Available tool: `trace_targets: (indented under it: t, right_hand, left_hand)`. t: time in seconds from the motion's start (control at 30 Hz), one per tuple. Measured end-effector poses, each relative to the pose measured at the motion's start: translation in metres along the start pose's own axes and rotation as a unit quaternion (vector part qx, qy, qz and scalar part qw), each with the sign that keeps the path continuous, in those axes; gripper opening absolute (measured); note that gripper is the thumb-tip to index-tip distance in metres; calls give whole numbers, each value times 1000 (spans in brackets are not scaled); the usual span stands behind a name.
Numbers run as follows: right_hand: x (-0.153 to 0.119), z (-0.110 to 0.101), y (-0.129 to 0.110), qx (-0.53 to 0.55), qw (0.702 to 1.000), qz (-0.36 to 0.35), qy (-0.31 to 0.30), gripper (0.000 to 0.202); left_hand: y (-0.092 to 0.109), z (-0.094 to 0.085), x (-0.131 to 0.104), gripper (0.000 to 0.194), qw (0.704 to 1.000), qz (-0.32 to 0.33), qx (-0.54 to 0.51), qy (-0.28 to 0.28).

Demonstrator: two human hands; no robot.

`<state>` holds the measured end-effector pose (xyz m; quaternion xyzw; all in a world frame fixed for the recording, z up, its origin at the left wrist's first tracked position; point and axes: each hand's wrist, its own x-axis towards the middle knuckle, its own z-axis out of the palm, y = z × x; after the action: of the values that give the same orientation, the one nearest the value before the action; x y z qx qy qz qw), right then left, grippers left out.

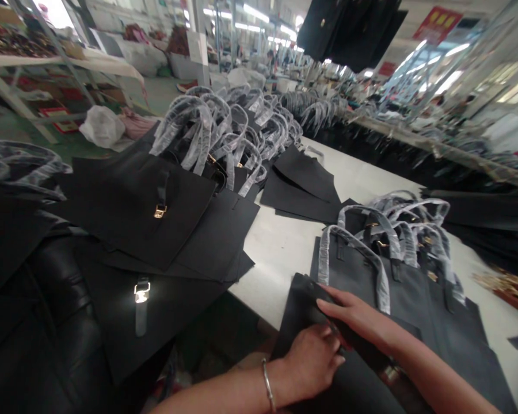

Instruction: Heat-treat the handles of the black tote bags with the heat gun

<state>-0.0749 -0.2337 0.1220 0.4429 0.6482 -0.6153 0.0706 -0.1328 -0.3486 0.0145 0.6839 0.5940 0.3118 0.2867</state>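
A black leather bag panel point(293, 322) lies at the table's near edge, under both my hands. My left hand point(313, 359), with a bangle at the wrist, is closed with its fingers curled against the panel; what lies inside the pinch is hidden. Just beyond it, my right hand point(349, 310) grips the folded upper part of the panel, thumb on top. To the right lie black bag pieces point(440, 310) with plastic-wrapped handles point(375, 270). At left, a stack of black panels point(185, 230) carries straps with gold buckles point(141, 291).
A heap of plastic-wrapped handles point(228, 126) rises at the back of the white table point(267, 236). More black pieces point(302, 181) lie mid-table. Brown strips point(507, 290) sit at the right edge. Black panels point(349, 34) hang overhead. A rack point(457, 138) runs along the right.
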Motion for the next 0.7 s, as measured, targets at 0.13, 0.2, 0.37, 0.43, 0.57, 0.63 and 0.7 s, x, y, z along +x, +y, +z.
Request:
trace_targets:
  t: [0.13,0.2,0.37,0.43,0.57,0.63,0.7]
  right_hand:
    - [-1,-4,5,53,998,22,-26,52]
    - [9,-4,0,60,998,15,-28,48]
    - [23,-11,-17,20,993,-75,85,54]
    - [12,-19,-18,26,990,-77,116,60]
    - [-27,-34,-5,23,986,-60,155,75]
    - [-46,-37,6,12,982,-57,182,81]
    - [-61,-39,22,13,977,-47,207,86]
  left_hand:
    - [0,0,2,25,1000,10,-5,-3]
    - [-1,4,2,26,1000,9,2,4]
    - [-5,4,0,18,1000,-2,0,6]
    - [-8,-5,5,12,1000,-7,14,21]
    - [-19,-35,33,24,982,-66,117,133]
    - [-26,-50,53,46,971,-124,148,142]
    - [-33,-62,72,64,967,-169,160,100]
